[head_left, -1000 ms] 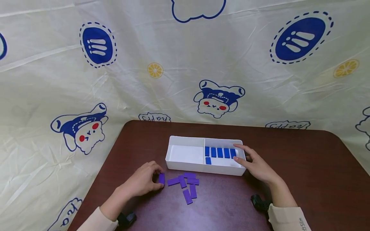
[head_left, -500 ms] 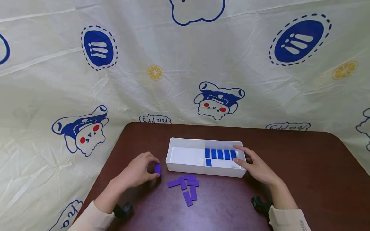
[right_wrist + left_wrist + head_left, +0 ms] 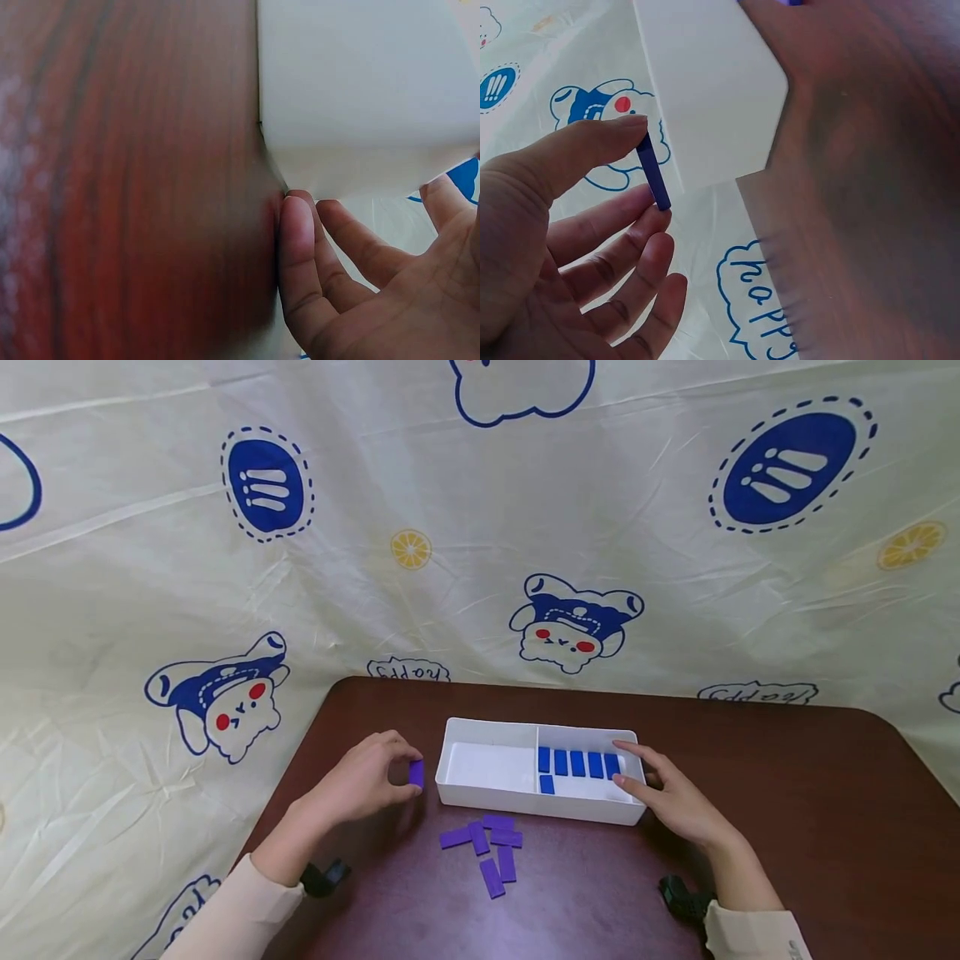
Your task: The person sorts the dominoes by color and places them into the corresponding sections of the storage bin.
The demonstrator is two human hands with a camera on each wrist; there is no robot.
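My left hand (image 3: 367, 777) pinches a purple rectangular tile (image 3: 417, 774) between thumb and fingertips, just left of a white two-section box (image 3: 495, 796). The left wrist view shows this tile (image 3: 654, 174) edge-on and thin, apart from the box wall. My right hand (image 3: 678, 797) rests at the box's right end, thumb and index finger spread over the rim. In the right wrist view, other fingers (image 3: 296, 232) touch the outside of the end wall. Blue tiles (image 3: 577, 763) stand in a row in the right section, with one more blue tile (image 3: 547, 785) in front at the divider.
Several loose purple tiles (image 3: 491, 878) lie on the dark wooden table (image 3: 585, 893) in front of the box, some touching or overlapping. A pale printed sheet (image 3: 465, 610) hangs behind the table. The box's left section shows its bare white floor.
My left hand has carried the purple tile away from the loose tiles, up and back to beside the box's left end. The right hand keeps its place on the box.
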